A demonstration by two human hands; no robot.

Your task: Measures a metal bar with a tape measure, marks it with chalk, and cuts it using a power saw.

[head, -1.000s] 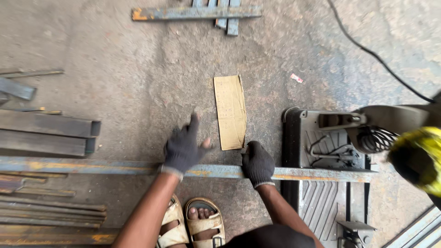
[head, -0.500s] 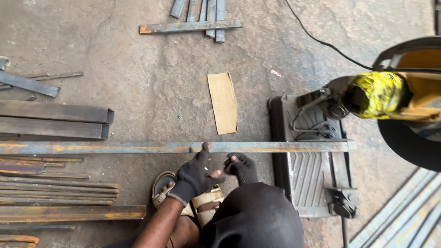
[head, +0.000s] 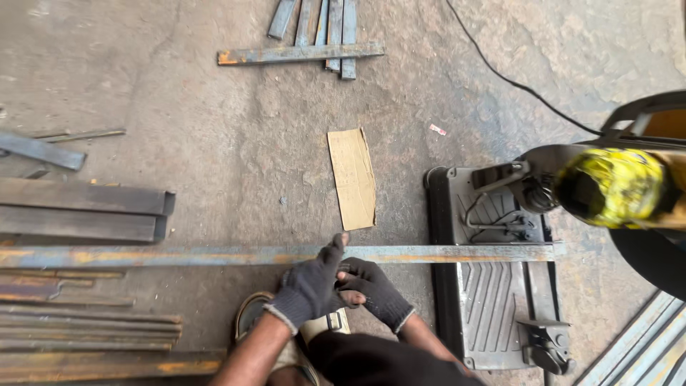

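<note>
A long rusty steel bar (head: 214,254) lay across the floor (head: 214,143), its right end resting on the cut-off saw's base (head: 493,286). The gloved left hand (head: 311,286) touched the bar with fingers extended, not gripping. The gloved right hand (head: 375,289) sat loosely curled just beside it, holding nothing. A cardboard strip (head: 352,179) lay just beyond.

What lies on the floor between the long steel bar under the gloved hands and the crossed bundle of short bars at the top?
In the head view, a flat cardboard piece lies between the long steel bar and the bundle of short bars; otherwise the concrete floor there is bare.
</note>
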